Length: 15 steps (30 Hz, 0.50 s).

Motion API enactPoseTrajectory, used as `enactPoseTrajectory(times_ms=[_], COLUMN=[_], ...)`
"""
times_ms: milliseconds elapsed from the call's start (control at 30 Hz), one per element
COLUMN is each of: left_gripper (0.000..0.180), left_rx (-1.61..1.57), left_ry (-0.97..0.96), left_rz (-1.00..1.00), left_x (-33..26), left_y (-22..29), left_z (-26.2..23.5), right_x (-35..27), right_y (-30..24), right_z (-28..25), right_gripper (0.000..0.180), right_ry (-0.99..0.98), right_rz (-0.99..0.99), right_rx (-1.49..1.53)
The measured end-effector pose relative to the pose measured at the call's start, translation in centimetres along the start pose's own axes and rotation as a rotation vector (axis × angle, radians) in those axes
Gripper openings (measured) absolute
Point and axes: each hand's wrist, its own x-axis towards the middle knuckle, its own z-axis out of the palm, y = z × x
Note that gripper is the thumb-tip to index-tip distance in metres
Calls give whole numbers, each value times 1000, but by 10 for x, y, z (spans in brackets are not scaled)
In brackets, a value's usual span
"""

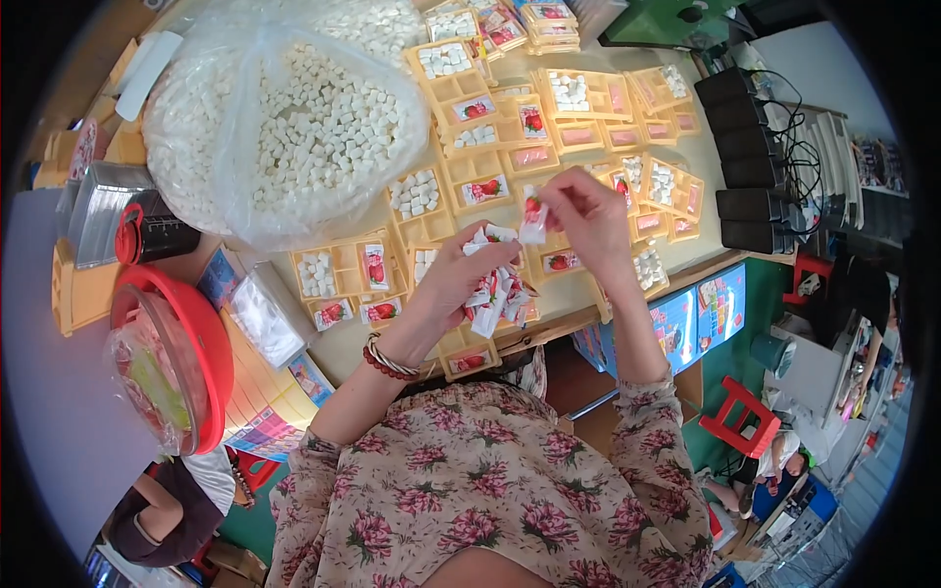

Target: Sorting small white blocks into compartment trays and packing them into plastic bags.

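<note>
My left hand (pixel 458 272) is closed around a bunch of small white sachets (pixel 495 299) printed with red strawberries. Beside it, my right hand (pixel 591 220) pinches a single strawberry sachet (pixel 533 218) by its edge, held above the trays. Yellow compartment trays (pixel 345 257) spread over the table beneath and beyond both hands. Some compartments hold white marshmallow-like pieces (pixel 414 193), some a strawberry sachet (pixel 483 189), and others a pink packet (pixel 578 135). Part of the trays directly under my hands is hidden.
A large clear bag of white pieces (pixel 314 127) fills the table's far left. Nearer left stand a red basin (pixel 218 363) and a dark red-lidded jar (pixel 157 233). Black boxes with cables (pixel 750 162) line the right. Other people sit at lower left and lower right, near a red stool (pixel 737 416).
</note>
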Motion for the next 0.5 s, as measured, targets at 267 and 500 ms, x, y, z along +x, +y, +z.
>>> enactPoseTrajectory(times_ms=[267, 500], left_gripper=[19, 17], left_rx=[41, -7], left_ry=[-76, -88], left_rz=[-196, -186], left_x=[-16, -22], left_y=[-40, -39], left_z=[20, 15], right_x=[51, 65], right_y=[41, 51], right_z=[-33, -31], right_gripper=[9, 13], right_ry=[322, 243], right_rz=[-55, 58], right_rx=[-144, -8])
